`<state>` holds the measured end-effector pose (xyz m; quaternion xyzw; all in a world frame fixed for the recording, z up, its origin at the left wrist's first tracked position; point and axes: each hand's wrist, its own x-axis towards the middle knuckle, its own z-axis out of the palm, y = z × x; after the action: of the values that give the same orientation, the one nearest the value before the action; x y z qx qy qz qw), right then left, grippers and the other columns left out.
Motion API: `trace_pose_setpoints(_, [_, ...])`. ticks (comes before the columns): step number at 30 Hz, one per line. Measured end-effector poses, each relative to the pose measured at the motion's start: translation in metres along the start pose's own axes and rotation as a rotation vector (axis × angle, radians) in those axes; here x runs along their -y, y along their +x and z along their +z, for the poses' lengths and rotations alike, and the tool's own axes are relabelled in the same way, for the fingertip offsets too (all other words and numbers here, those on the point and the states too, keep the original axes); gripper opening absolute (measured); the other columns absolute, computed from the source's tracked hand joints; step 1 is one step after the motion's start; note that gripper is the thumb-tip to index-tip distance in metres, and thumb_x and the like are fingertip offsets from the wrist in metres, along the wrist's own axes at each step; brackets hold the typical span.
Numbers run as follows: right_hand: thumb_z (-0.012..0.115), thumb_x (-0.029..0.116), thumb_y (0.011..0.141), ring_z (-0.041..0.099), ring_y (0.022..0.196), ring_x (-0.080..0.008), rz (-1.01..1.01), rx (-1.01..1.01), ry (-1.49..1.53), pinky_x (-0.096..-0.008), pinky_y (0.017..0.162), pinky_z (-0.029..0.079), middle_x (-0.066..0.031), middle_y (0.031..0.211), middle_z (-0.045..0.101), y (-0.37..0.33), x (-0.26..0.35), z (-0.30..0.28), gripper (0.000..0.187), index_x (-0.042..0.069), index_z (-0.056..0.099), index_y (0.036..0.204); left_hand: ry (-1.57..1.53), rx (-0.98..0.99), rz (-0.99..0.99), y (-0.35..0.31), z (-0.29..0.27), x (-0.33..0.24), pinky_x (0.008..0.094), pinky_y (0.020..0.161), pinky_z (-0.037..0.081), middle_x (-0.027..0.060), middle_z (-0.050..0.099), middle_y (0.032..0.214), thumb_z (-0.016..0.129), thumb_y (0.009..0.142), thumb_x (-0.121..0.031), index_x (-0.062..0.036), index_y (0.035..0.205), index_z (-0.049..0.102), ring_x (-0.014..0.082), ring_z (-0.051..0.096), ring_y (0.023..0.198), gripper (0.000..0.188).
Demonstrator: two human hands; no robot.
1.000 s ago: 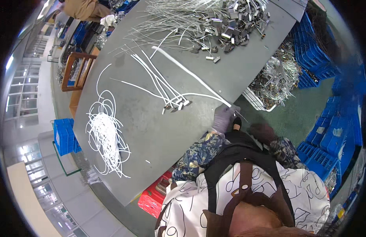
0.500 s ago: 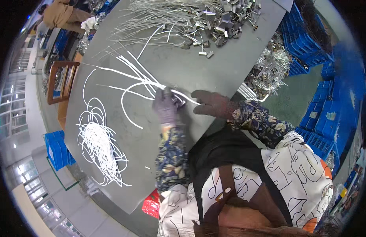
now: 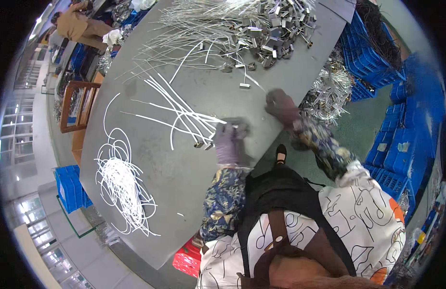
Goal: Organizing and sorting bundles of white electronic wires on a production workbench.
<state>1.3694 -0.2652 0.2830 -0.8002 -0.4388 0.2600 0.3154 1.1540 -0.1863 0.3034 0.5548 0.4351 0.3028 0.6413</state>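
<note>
On the grey table lies a loose bunch of white-sleeved wires [image 3: 172,98], with small metal blocks [image 3: 208,146] at their near ends. My left hand [image 3: 229,144], in a grey-purple glove, is at the right end of this bunch. Motion smears its fingers, so its grip is hidden. Farther right, near the table edge, my right hand [image 3: 283,108] wears a dark brown glove. Its fingers are curled together and somewhat blurred. The tip of a thin pale wire [image 3: 255,82] reaches its fingertips. A loose metal block [image 3: 244,86] lies just left of that wire.
Far on the table is a heap of wires with metal blocks [image 3: 271,36]. A tangle of white tubing [image 3: 122,188] lies at the left. Blue crates [image 3: 372,53] and a pile of wired parts [image 3: 331,91] stand beyond the right edge. Another person [image 3: 78,26] is at the far left.
My right hand has moved up and right, away from the white-sleeved wires. My left hand has shifted right and slightly nearer. The bunch now lies beside it, its metal blocks exposed.
</note>
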Motion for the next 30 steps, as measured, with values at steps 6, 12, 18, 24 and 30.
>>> trace_pose_setpoints(6, [0.067, 0.022, 0.069, 0.061, 0.076, -0.0285, -0.036, 0.267, -0.045, -0.0424, 0.065, 0.048, -0.0129, 0.081, 0.059, -0.184, -0.053, -0.015, 0.02, 0.008, 0.064, 0.084, -0.952, 0.027, -0.528, -0.01, 0.077, -0.017, 0.0356, 0.064, 0.052, 0.013, 0.06, 0.087, 0.054, 0.089, -0.012, 0.0003, 0.092, 0.051, 0.0231, 0.062, 0.077, 0.013])
trace_pose_setpoints(12, [0.065, 0.017, 0.063, 0.061, 0.078, -0.0351, 0.2, 0.421, -0.355, -0.0463, 0.064, 0.048, -0.0157, 0.084, 0.06, -0.293, -0.122, -0.067, 0.015, 0.009, 0.062, 0.076, -0.701, -0.086, -0.079, 0.038, 0.022, -0.006, 0.0462, 0.079, 0.056, 0.0193, 0.061, 0.101, 0.056, 0.087, -0.02, 0.002, 0.1, 0.052, 0.0348, 0.063, 0.09, 0.025])
trace_pose_setpoints(18, [0.065, 0.016, 0.064, 0.06, 0.081, -0.0379, 0.202, 0.244, -0.374, -0.0475, 0.067, 0.049, -0.0164, 0.087, 0.061, -0.311, -0.145, -0.056, 0.016, 0.009, 0.064, 0.079, -0.565, -0.191, -0.041, 0.055, -0.002, -0.078, 0.0523, 0.079, 0.057, 0.0215, 0.061, 0.093, 0.052, 0.091, -0.016, -0.0007, 0.094, 0.047, 0.0384, 0.063, 0.091, 0.016])
trace_pose_setpoints(24, [0.063, 0.015, 0.068, 0.06, 0.083, -0.0391, 0.295, 0.187, -0.324, -0.0469, 0.072, 0.049, -0.0178, 0.087, 0.061, -0.302, -0.14, -0.065, 0.016, 0.006, 0.064, 0.082, -0.798, -0.047, 0.003, 0.067, -0.02, -0.09, 0.0266, 0.048, 0.036, 0.0041, 0.042, 0.068, 0.051, 0.088, -0.012, -0.0053, 0.081, 0.045, 0.0131, 0.036, 0.054, 0.012])
trace_pose_setpoints(30, [0.063, 0.014, 0.067, 0.061, 0.082, -0.0386, 0.036, 0.145, -0.374, -0.0483, 0.068, 0.049, -0.0178, 0.088, 0.061, -0.305, -0.159, -0.052, 0.016, 0.007, 0.063, 0.082, -0.656, -0.275, -0.03, 0.05, -0.02, -0.06, 0.0435, 0.082, 0.056, 0.0284, 0.057, 0.111, 0.052, 0.086, -0.01, 0.0026, 0.097, 0.047, 0.0365, 0.063, 0.093, 0.017])
